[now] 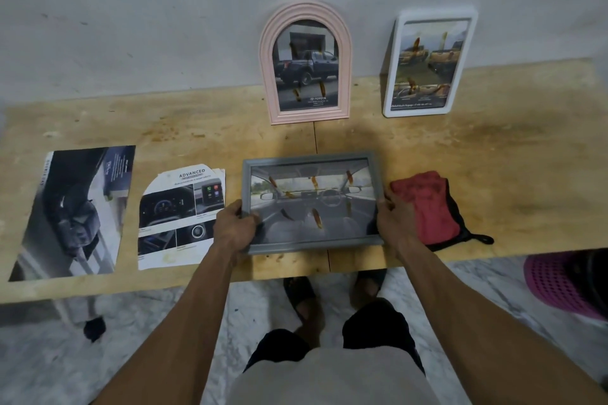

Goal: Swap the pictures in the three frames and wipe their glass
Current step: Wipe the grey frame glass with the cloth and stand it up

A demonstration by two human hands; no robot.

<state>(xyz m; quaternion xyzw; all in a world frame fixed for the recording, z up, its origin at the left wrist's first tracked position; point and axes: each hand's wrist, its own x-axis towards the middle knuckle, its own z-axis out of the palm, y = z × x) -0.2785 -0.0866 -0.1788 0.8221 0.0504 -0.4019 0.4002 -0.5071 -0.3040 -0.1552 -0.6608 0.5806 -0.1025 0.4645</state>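
The left hand (234, 229) is gripping the left edge of a grey rectangular picture frame (313, 203), and the right hand (393, 220) is clasping its right edge. The frame is lying glass-up near the front edge of the pale wooden table (513, 154), its glass streaked with orange-brown smears. A red cloth (427, 205) is sitting just beside it on the right, two loose car prints (181, 215) on the left. A pink arched frame (306, 62) and a white rectangular frame (429, 64) are leaning against the wall behind.
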